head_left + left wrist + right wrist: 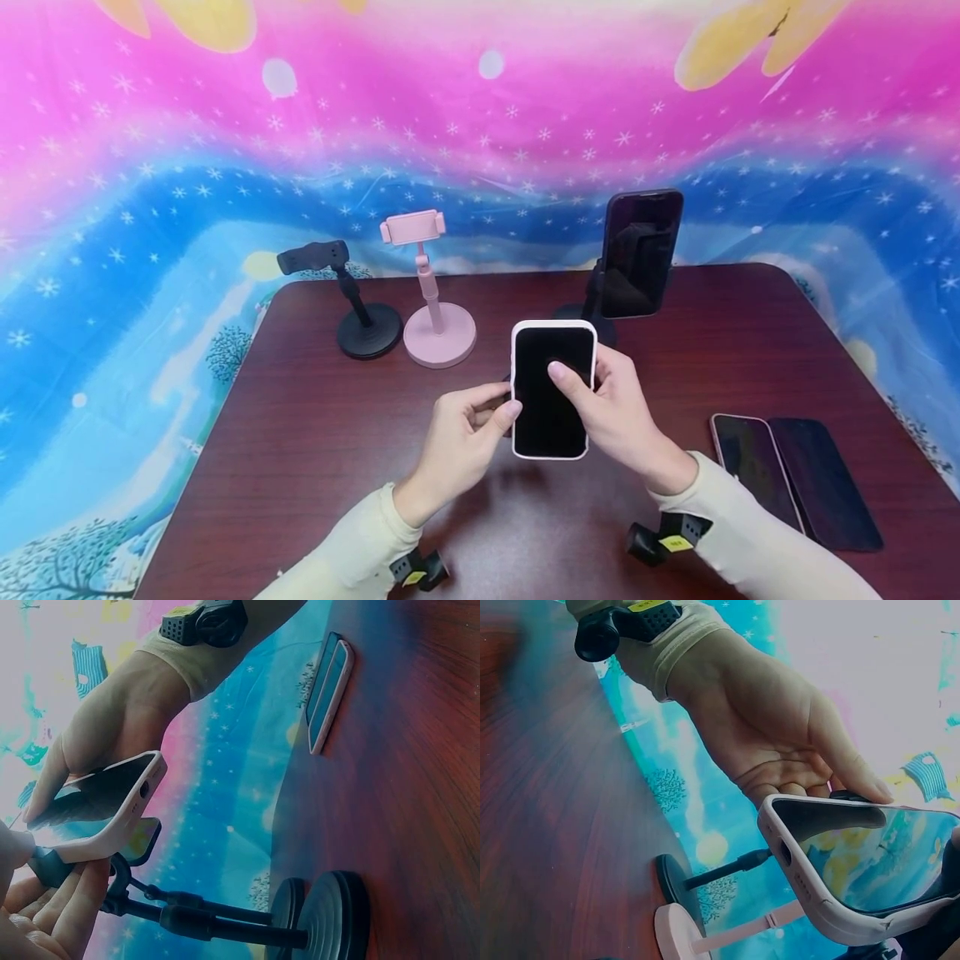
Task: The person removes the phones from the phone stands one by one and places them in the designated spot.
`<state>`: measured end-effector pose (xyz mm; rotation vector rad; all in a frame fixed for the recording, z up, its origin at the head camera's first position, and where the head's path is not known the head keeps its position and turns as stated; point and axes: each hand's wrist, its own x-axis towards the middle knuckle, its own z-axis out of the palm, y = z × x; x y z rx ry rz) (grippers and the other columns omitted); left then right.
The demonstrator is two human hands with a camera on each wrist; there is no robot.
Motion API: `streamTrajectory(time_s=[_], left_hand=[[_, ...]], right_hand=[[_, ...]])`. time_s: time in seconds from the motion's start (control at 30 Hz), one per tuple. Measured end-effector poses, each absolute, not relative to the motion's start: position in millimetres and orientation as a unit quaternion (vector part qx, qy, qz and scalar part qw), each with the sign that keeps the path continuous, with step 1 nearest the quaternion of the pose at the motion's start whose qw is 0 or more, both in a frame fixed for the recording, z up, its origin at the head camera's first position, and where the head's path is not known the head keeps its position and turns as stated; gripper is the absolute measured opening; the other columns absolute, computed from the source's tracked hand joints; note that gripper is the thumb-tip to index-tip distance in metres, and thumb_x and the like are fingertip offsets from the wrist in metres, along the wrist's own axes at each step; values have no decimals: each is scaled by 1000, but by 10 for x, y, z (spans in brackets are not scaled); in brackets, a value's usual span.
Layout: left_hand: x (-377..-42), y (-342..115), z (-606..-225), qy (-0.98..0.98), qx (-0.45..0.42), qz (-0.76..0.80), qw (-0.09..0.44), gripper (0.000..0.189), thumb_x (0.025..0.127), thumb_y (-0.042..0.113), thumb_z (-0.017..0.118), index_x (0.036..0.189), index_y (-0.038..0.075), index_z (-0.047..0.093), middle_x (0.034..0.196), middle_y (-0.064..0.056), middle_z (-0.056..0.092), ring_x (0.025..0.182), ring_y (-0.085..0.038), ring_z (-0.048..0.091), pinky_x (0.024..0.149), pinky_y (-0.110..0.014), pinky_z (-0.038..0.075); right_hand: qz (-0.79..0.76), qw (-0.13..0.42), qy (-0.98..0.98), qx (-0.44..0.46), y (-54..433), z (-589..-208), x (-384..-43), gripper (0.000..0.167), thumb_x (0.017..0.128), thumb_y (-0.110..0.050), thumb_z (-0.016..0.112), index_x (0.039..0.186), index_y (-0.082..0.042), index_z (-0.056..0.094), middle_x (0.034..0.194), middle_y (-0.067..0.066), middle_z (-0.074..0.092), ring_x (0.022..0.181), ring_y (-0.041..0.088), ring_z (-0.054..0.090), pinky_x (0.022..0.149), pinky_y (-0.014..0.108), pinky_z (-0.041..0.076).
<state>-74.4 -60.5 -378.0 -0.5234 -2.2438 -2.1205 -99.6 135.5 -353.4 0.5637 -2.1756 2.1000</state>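
A phone in a pale pink-white case [547,417] stands upright with its dark screen towards me. My left hand [457,442] pinches a black clamp [51,868] at the phone's left edge, its thumb against the case. Gripping the phone's right side, my right hand [626,421] lays its thumb on the screen, the fingers mostly behind. In the left wrist view a black phone stand [240,928] rises towards the clamp; the head view hides it behind the phone. How far the phone sits in the clamp I cannot tell.
A dark phone [641,254] is mounted on another black stand at the back right. At the back left are a black stand [367,325] and a pink stand [438,337]. Two phones, one pink-edged [753,467] and one dark [825,483], lie on the right of the table [315,450].
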Motion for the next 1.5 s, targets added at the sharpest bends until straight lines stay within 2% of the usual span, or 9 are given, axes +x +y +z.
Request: streamTrajectory(time_s=[0.1,0.27,0.33,0.5,0.6,0.73,0.83,1.3,1.5], left_hand=[[-743,-608,-3786,-716,-167,-678,5,29,97,4,65,120,-12,67,106,-28,74,86,-31,77,76,-20,61],[-739,-608,-3780,-718,-166,-676,9,28,96,4,66,120,-11,68,107,-26,75,86,-16,77,76,-22,62],[-738,-610,-3780,-719,-168,-674,10,28,96,4,66,120,-11,68,108,-25,75,87,-14,76,77,-23,62],[-735,-621,-3768,-723,-176,-668,16,29,96,4,66,121,-11,67,108,-26,74,90,-18,76,78,-22,61],[-735,-629,-3767,-726,-176,-665,16,30,96,4,66,122,-11,67,108,-26,75,88,-10,76,77,-21,61],[-738,-625,-3770,-730,-176,-660,20,30,96,5,67,121,-11,67,105,-26,75,87,-13,76,77,-20,61],[-736,-615,-3768,-738,-177,-650,34,29,96,5,68,120,-11,68,102,-25,76,87,-24,77,77,-20,61],[-739,-605,-3766,-751,-187,-630,55,28,94,4,69,118,-11,69,97,-23,76,84,-23,77,76,-20,61],[-752,-606,-3770,-754,-189,-626,53,29,94,4,70,119,-10,69,96,-23,77,82,-24,77,75,-20,62]], right_hand=[[688,35,-702,182,1346,-3535,-990,21,98,2,59,116,12,60,90,-12,76,72,13,76,61,36,64],[690,40,-700,182,1340,-3533,-981,22,98,2,59,117,12,60,90,-11,76,73,13,76,61,36,64],[689,40,-701,181,1340,-3530,-977,21,98,2,59,117,12,61,90,-11,76,72,13,76,61,36,64],[690,40,-701,178,1336,-3520,-975,20,98,2,59,115,12,61,88,-11,76,71,13,76,60,36,64],[691,41,-699,177,1330,-3514,-977,20,98,2,59,115,12,61,88,-10,77,71,13,76,60,36,64],[693,46,-698,176,1320,-3508,-982,19,97,3,59,113,12,61,88,-10,77,71,13,76,60,35,64],[693,50,-698,175,1316,-3504,-986,19,97,3,59,113,13,62,87,-10,77,71,12,76,59,34,64],[697,62,-696,164,1303,-3486,-992,17,96,3,60,110,13,63,84,-9,77,69,12,76,58,33,64],[698,71,-693,166,1300,-3484,-999,14,96,4,61,108,6,67,85,-9,77,70,12,76,59,32,64]])
